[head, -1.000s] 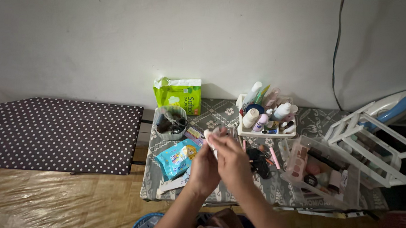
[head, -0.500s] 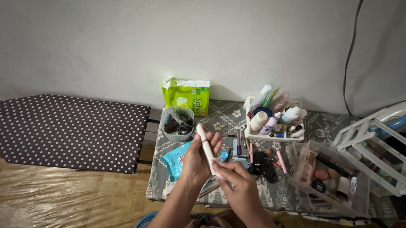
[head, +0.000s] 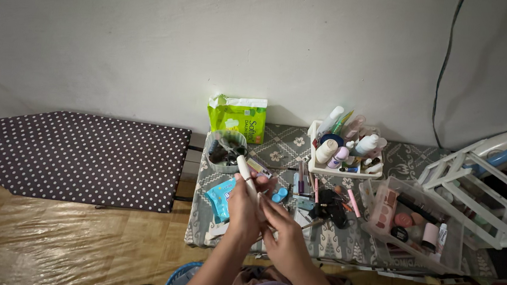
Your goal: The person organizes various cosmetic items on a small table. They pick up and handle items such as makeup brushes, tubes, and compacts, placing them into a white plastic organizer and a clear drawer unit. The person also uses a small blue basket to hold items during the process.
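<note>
Together, both hands, left [head: 243,210] and right [head: 282,237], grip a white tube [head: 248,185] above the cluttered surface [head: 347,247], near a blue packet [head: 221,197].

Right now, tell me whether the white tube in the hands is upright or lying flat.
Nearly upright, leaning a little left. The white tube rises from between the left hand and right hand, its rounded tip pointing up toward the wall.

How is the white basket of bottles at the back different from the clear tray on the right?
The white basket has solid white walls, while the clear tray is see-through. The basket holds bottles and tubes standing upright; the tray holds flat compacts and small pots lying down. The basket sits by the wall, the tray nearer the table's front edge. Both rest on the patterned cloth and are full of cosmetics.
</note>
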